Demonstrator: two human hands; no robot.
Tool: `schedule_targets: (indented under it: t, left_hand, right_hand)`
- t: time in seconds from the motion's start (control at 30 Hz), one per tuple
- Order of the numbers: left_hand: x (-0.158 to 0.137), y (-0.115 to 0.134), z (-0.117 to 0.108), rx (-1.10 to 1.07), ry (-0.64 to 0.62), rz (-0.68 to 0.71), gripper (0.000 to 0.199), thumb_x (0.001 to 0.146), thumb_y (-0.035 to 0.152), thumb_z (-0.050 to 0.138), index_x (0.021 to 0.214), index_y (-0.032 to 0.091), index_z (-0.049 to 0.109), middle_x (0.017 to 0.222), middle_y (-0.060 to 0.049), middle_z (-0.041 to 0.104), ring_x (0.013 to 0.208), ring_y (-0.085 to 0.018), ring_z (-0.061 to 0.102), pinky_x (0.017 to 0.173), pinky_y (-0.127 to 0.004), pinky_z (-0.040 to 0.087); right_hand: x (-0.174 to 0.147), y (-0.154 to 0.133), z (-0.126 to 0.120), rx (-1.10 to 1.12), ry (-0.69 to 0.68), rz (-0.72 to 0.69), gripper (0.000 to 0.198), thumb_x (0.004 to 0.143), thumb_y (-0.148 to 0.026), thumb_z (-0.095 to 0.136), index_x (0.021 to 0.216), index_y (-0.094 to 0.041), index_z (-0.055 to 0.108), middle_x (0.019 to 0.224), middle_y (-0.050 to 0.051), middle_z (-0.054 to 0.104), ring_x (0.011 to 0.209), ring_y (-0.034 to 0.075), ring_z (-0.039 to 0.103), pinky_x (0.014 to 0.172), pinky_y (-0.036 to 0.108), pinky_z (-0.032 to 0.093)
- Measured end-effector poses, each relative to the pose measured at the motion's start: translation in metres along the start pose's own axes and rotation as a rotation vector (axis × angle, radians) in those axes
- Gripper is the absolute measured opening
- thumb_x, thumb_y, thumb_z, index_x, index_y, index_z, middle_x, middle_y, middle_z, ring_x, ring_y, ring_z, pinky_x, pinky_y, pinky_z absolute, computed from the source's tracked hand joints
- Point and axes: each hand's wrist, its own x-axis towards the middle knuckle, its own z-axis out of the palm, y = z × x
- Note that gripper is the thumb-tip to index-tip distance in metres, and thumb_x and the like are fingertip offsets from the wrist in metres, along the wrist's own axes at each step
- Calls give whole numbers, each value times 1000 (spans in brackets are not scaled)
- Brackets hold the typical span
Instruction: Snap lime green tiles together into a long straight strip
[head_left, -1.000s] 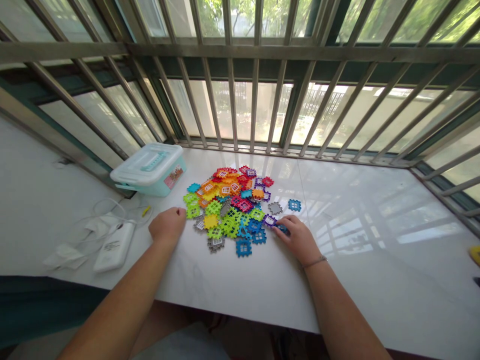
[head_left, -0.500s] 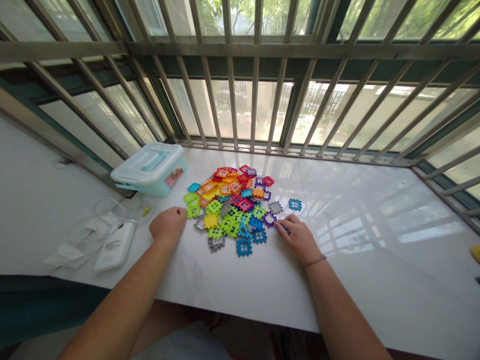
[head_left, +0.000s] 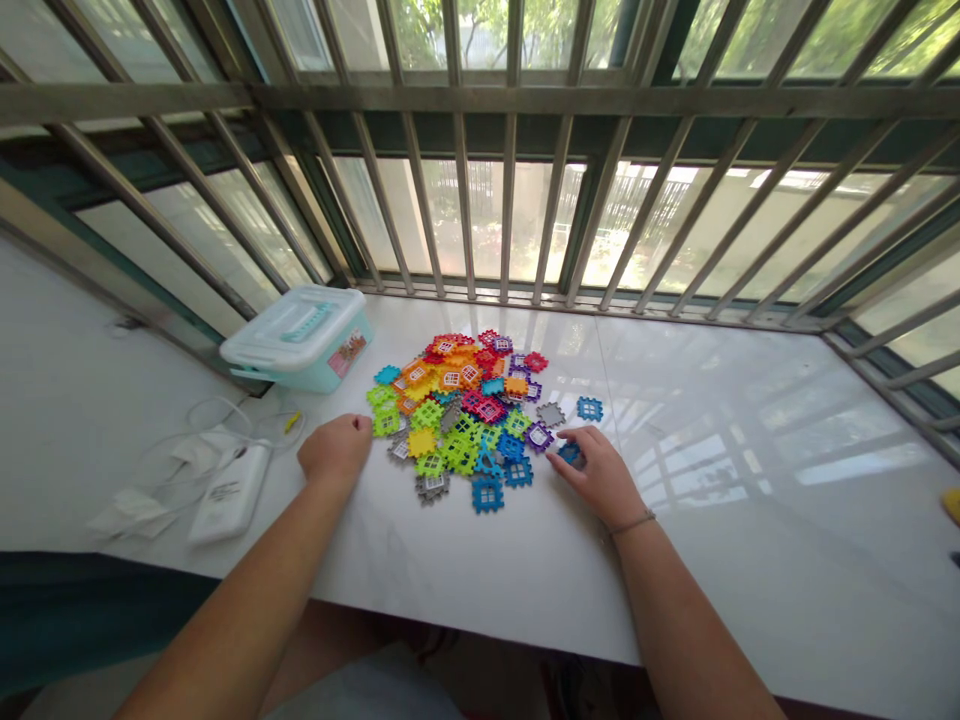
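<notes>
One white device (head_left: 229,495) and one lidded box (head_left: 296,345) left of the tile pile (head_left: 457,445), then one left hand (head_left: 335,450) just beside it, fingers curled into a fist, contents impossible to tell, liable to knock edge tiles loose if swung inward. Too overlapped for a sure count within the pile; at its right edge, one purple tile (head_left: 529,435) and one grey tile (head_left: 551,414). Farther right of the pile, one near blue tile (head_left: 570,453) on the counter (head_left: 450,575), between parted, ungripping fingers of one right hand (head_left: 601,480), likely to skid if pinched off-centre, plus one far blue tile (head_left: 580,409).
</notes>
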Motion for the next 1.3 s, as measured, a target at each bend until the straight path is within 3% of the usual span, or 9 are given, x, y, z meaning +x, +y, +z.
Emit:
schedule_targets:
  t: [0.13,0.43,0.57,0.73,0.8,0.9,1.07,1.17,1.3]
  left_hand:
    - [0,0,0,-2,3,7,59,104,49,33,113,23,85,112,-21,81,102,-40,74,76,-41,52]
    - [-1,1,-2,-11,-7,-4,59,104,49,32,113,24,85,113,-20,81,103,-40,74,75,-42,52]
    - [-1,1,-2,-12,-8,-6,59,103,50,33,112,24,85,113,-20,81,103,-40,74,75,-42,52]
    - [-2,0,-2,-9,5,14,61,104,49,31,112,22,85,112,-21,81,102,-40,74,74,-42,52]
    - [-2,0,-1,-2,9,18,61,104,48,30,111,22,85,112,-21,81,101,-40,75,73,-42,52]
    - [-2,0,-1,-1,9,21,61,104,48,31,111,21,85,112,-21,81,101,-40,75,73,-42,52]
    - [-1,0,-1,-4,13,29,62,104,48,30,110,21,85,111,-22,81,100,-41,75,71,-42,52]
    - [-1,0,-1,-6,10,22,62,104,48,30,110,21,85,111,-22,80,100,-41,75,71,-43,51]
    - [-1,-1,-1,-9,14,27,62,104,48,30,110,21,85,110,-22,80,99,-41,75,71,-43,51]
  right_hand:
    - [0,6,2,-69,65,19,33,102,-50,70,122,-23,71,118,13,71,113,32,67,104,49,55]
    - [-2,12,5,-163,3,88,38,96,-47,75,126,-24,71,128,14,72,117,36,66,102,52,54]
    - [-4,15,5,-146,22,106,37,92,-34,71,128,-26,70,129,12,74,122,36,66,102,51,54]
    - [-5,15,3,-92,32,56,55,81,-15,62,135,-26,67,133,10,74,128,32,65,110,50,51]
    - [-5,14,3,-112,45,52,52,85,-18,62,136,-26,66,136,10,72,130,32,63,112,50,49]
    - [-5,16,2,-192,103,103,37,94,-36,70,129,-25,67,132,12,72,125,35,63,109,51,49]
    - [-6,26,4,-274,136,211,42,93,-53,74,123,-23,69,123,13,74,117,36,65,101,51,51]
    - [-7,25,4,-259,111,250,41,92,-47,73,127,-26,69,126,11,75,119,36,65,99,51,51]
    - [-6,18,4,-208,78,225,48,85,-26,67,133,-27,68,132,9,75,126,35,65,105,51,50]
